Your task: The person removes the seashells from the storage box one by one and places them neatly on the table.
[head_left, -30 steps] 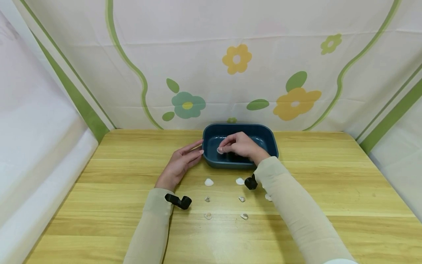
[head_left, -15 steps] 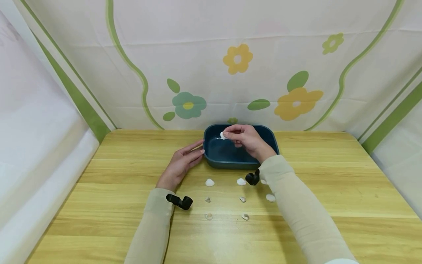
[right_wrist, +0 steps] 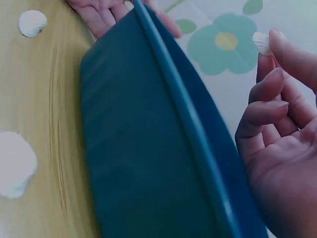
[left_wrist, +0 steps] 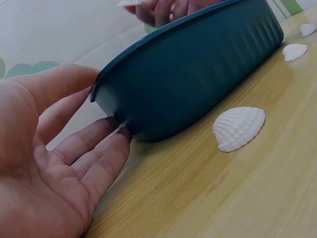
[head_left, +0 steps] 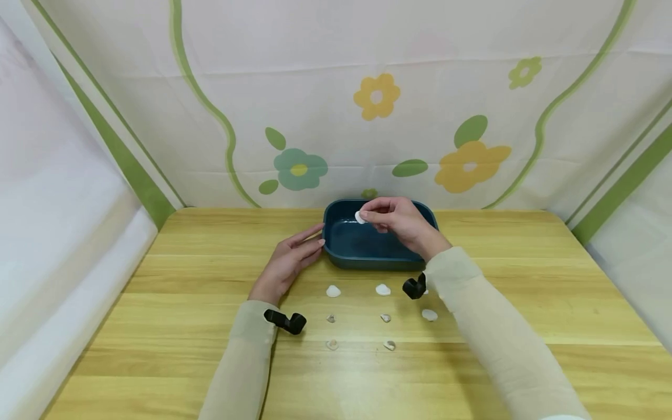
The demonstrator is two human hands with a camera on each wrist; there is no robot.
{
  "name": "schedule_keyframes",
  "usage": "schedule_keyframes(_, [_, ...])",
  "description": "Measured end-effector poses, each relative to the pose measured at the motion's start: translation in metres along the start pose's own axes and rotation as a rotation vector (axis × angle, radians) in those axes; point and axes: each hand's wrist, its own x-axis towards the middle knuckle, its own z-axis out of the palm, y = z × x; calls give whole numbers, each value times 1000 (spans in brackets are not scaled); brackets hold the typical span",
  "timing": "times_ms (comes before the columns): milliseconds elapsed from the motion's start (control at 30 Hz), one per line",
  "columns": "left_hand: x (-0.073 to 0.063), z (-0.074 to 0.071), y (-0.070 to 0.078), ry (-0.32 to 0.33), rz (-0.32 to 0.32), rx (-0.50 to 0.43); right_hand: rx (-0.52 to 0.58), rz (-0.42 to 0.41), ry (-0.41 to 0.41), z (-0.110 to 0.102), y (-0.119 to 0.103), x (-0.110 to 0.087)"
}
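My right hand (head_left: pixel 403 224) pinches a small white seashell (head_left: pixel 359 217) between thumb and fingertips, raised over the dark blue rectangular basin (head_left: pixel 370 259). The ribs of that shell show at the fingertips in the right wrist view. With its fingers extended, my left hand (head_left: pixel 289 261) touches the basin's left end; in the left wrist view, its fingertips (left_wrist: pixel 124 133) lie against the outer wall near the bottom and the thumb reaches the rim. Two white shells, one on the left (head_left: pixel 333 291) and one in the middle (head_left: pixel 383 289), lie in front of the basin.
Nearer the front are small greyish shells (head_left: pixel 385 318), a pale shell (head_left: pixel 332 345), a grey-white shell (head_left: pixel 389 345) and a white shell (head_left: pixel 429 315). Another shell is mostly hidden by the right wrist camera (head_left: pixel 415 286). A flowered cloth (head_left: pixel 336 116) hangs behind the wooden table (head_left: pixel 210 233).
From low inside the basin, my right hand has risen with the seashell and shifted a little to the right. My left hand stays at the basin's left end.
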Motion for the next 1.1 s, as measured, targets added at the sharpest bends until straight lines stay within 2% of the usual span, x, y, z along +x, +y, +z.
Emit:
schedule_keyframes(433, [-1,-1,-1,-15,14,15,-8,8,15,-4,-3,-47])
schedule_keyframes(833, [-1,-1,-1,-10,6,1,16,6,7,-14,7,-103])
schedule_keyframes(1100, [0,0,0,-14,11,-5,-85,18,36,-20,25,-143])
